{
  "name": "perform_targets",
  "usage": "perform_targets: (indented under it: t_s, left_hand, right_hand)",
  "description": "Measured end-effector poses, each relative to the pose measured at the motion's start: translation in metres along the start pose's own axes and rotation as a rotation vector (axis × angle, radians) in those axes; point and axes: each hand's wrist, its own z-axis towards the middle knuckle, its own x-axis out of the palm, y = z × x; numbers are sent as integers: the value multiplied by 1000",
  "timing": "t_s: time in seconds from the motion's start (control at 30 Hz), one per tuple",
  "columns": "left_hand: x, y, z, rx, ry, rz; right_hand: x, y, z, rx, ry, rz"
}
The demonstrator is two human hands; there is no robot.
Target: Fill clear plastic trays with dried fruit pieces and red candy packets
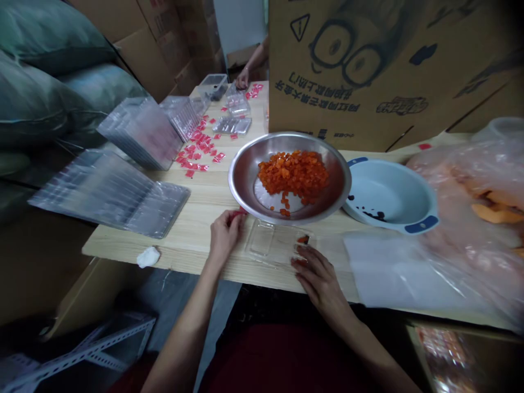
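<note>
A clear plastic tray (pixel 261 240) with moulded compartments lies in front of me, below a steel bowl (pixel 241 188) of small orange pieces (pixel 295 173). Beside the tray's left end, my left hand (pixel 224 236) is closed, pinching a small red sachet (pixel 237 213) close to the bowl's rim. My right hand (pixel 321 273) rests at the tray's right end with its fingers stretched out and slightly apart. Its fingertips touch the tray near a dark-and-orange piece (pixel 303 239); more orange shows under them, partly hidden.
Stacked clear trays (pixel 139 131) and scattered red sachets (pixel 200 144) lie on the left. A light-blue basin (pixel 393 191) with dark bits, a plastic bag (pixel 483 180) and a large carton (pixel 368 109) stand right and behind. Another person's hand (pixel 243 79) works at the far end.
</note>
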Motion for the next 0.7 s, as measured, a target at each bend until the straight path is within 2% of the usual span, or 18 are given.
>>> perform_targets:
  t_s: [0.07,0.13,0.23,0.3,0.37,0.47,0.57,0.7]
  left_hand:
    - [23,-16,-29,53,21,-55]
    - [50,-32,-50,121,3,21]
    - [82,-50,-64,178,-48,220]
    - [88,-55,-65,194,-54,327]
    - [81,-53,-60,216,-66,389]
    - [56,-38,-41,195,-123,410]
    - [34,-20,-4,90,-136,440]
    - [24,-5,47,-35,-47,395]
  right_hand:
    - [2,0,-4,-2,-6,7]
    - [3,-1,-7,0,-1,13]
    - [3,-1,-10,-13,-8,33]
    - [2,-3,-13,-14,-7,52]
    - [1,-4,-15,1,0,64]
    - [0,-6,-18,9,10,72]
    - [-4,-5,-19,-5,10,88]
    - [-11,2,-15,0,-16,105]
